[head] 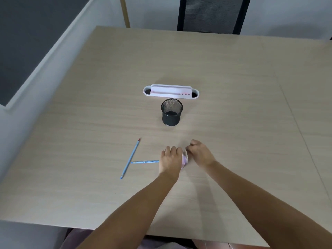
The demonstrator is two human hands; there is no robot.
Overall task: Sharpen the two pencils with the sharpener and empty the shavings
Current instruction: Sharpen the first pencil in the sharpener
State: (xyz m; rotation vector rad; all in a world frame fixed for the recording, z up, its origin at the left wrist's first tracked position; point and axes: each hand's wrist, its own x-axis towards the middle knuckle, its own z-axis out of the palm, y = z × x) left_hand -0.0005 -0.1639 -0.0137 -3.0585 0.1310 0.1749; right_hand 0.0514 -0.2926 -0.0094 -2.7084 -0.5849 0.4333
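Observation:
A pink sharpener (185, 159) stands on the table, mostly covered by my left hand (170, 159), which grips its body. A blue pencil (145, 161) lies level and runs from the left under my left hand towards the sharpener; its far end is hidden. My right hand (199, 152) is closed on the sharpener's right side, on a part I cannot make out. A second blue pencil (130, 158) with a red tip lies loose on the table to the left, slanting from far right to near left, touching the first pencil's free end.
A black mesh cup (171, 113) stands beyond the hands, with a white and pink desk organizer (170, 91) behind it. A dark chair (212, 14) is at the table's far edge. A wall runs along the left. The near table edge (125, 229) is below my forearms.

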